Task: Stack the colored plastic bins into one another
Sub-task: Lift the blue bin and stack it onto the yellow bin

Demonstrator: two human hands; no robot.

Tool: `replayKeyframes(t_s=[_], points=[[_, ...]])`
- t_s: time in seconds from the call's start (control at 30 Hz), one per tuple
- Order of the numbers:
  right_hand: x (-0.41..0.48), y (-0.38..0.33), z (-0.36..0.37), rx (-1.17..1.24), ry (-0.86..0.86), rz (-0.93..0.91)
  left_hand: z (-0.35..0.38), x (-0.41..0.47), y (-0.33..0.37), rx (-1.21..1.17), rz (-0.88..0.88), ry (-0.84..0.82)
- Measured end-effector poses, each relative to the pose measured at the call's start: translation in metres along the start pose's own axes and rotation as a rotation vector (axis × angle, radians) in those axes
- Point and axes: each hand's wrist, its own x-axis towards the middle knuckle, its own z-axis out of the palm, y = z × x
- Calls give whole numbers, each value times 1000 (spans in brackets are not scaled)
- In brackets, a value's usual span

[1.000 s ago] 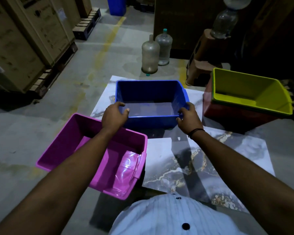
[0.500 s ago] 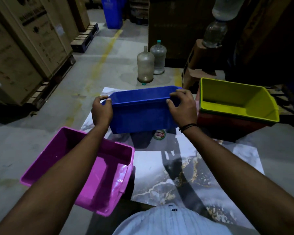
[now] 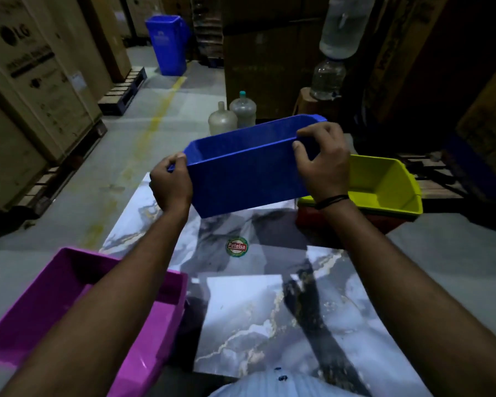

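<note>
I hold a blue plastic bin (image 3: 246,179) in the air above the marble-patterned sheet (image 3: 258,310), tilted with its right end higher. My left hand (image 3: 171,184) grips its left rim and my right hand (image 3: 322,164) grips its right rim. To the right, a yellow-green bin (image 3: 384,181) sits nested in a red bin (image 3: 350,222) on the floor; my right hand hides part of them. A magenta bin (image 3: 40,305) rests on the floor at lower left, partly under my left forearm.
Two large water jugs (image 3: 232,117) stand behind the blue bin. Cardboard boxes on pallets (image 3: 32,90) line the left side. A blue trash bin (image 3: 166,44) stands far back. A stool with a water dispenser bottle (image 3: 327,78) and dark boxes fill the right.
Both hands have lifted the blue bin off the sheet, raised it higher and carried it to the right toward the yellow-green bin, tilting its right end up.
</note>
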Motion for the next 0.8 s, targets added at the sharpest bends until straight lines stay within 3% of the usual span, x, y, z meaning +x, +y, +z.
replayKeyframes(t_s=[0.2, 0.4, 0.8], points=[[15, 54, -53, -99, 5, 92, 47, -32, 45, -60, 250, -123], [-5, 114, -96, -206, -29, 200, 95, -68, 59, 0, 419, -348], [-40, 199, -160, -317, -22, 369, 176, -113, 34, 65, 398, -837]])
